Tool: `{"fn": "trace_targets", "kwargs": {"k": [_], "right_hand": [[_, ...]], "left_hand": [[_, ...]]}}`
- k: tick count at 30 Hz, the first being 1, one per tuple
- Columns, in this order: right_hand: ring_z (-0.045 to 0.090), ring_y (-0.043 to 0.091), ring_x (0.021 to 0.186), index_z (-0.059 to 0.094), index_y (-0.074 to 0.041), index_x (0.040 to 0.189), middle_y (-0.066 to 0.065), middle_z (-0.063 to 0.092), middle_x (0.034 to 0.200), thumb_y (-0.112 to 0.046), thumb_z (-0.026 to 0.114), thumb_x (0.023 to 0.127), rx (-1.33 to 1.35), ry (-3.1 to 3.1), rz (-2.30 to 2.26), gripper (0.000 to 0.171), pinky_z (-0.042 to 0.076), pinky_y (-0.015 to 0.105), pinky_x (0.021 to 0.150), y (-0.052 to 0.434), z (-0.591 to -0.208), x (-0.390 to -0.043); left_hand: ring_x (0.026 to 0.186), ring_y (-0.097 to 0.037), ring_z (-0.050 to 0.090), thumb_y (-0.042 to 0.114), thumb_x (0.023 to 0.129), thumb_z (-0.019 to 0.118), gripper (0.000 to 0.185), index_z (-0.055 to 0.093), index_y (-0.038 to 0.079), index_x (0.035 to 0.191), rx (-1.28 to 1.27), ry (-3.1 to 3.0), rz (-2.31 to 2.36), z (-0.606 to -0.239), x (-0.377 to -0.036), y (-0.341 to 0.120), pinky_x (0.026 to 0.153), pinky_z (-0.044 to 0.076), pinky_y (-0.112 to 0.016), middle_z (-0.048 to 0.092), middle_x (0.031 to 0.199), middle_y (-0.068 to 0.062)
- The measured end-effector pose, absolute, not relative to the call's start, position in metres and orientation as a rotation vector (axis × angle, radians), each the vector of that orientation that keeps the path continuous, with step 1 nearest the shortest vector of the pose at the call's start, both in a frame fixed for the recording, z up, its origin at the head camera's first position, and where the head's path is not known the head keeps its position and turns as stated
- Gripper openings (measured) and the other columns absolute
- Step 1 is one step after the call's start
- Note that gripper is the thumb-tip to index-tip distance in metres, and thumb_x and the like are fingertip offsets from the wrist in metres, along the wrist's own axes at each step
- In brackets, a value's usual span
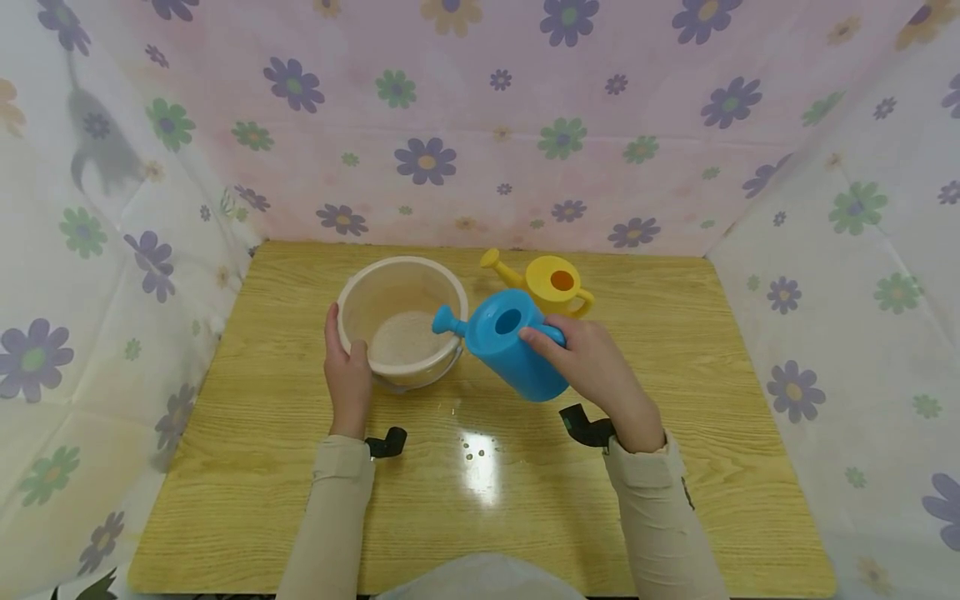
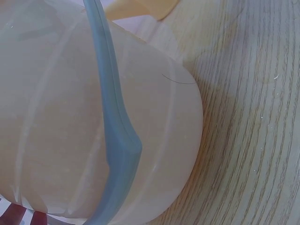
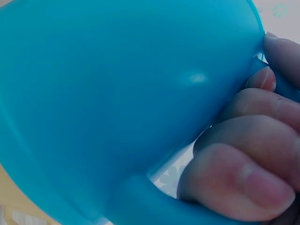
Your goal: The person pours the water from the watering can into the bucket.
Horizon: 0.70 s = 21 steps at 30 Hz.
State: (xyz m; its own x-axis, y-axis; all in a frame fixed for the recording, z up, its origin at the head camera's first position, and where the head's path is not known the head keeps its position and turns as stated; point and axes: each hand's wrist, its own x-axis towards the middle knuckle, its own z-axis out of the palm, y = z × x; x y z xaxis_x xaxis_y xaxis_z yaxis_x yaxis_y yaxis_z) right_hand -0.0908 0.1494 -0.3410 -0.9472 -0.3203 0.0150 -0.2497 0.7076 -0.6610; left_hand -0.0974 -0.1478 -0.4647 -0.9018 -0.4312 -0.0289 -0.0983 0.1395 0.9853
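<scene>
My left hand (image 1: 348,379) grips the left rim of a whitish plastic bucket (image 1: 397,369), thumb over the inside and fingers against the outer wall. In the left wrist view, a grey-blue bail handle (image 2: 119,126) hangs across the bucket's ribbed side. A blue watering can (image 1: 517,358) is in my right hand (image 1: 596,362), tilted left with its spout head (image 1: 446,320) over the bucket's right rim. Close up in the right wrist view, curled fingers (image 3: 234,178) wrap the can's handle (image 3: 159,206), with its blue body (image 3: 117,93) filling most of the picture.
Behind the blue can stands a yellow watering can (image 1: 540,279), its spout pointing left toward the bucket. Small water drops (image 1: 470,456) lie on the wooden table (image 1: 247,500) near the front middle. Flower-patterned cloth (image 1: 495,192) walls the table at the back and sides.
</scene>
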Motion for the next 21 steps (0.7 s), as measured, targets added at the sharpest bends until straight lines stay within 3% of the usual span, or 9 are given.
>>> {"fn": "trace_targets", "kwargs": {"k": [3, 21], "right_hand": [[0.053, 0.016, 0.065, 0.049, -0.014, 0.070, 0.000, 0.044, 0.059, -0.053, 0.045, 0.084, -0.471, 2.807, -1.060, 0.042, 0.046, 0.035, 0.063, 0.1492, -0.3406, -0.0908], [0.053, 0.015, 0.063, 0.049, -0.014, 0.068, 0.000, 0.042, 0.057, -0.054, 0.045, 0.084, -0.489, 2.831, -1.011, 0.043, 0.048, 0.035, 0.063, 0.1474, -0.3369, -0.0930]], "left_hand": [[0.122, -0.015, 0.036, 0.005, 0.085, 0.037, 0.067, 0.021, 0.048, 0.135, 0.515, -2.154, -1.831, -0.4778, -0.1017, -0.1524, 0.092, 0.038, -0.034, 0.026, 0.141, 0.015], [0.122, -0.021, 0.037, 0.005, 0.085, 0.036, 0.066, 0.021, 0.041, 0.138, 0.514, -2.157, -1.828, -0.4786, -0.1023, -0.1525, 0.091, 0.040, -0.035, 0.026, 0.142, 0.012]]}}
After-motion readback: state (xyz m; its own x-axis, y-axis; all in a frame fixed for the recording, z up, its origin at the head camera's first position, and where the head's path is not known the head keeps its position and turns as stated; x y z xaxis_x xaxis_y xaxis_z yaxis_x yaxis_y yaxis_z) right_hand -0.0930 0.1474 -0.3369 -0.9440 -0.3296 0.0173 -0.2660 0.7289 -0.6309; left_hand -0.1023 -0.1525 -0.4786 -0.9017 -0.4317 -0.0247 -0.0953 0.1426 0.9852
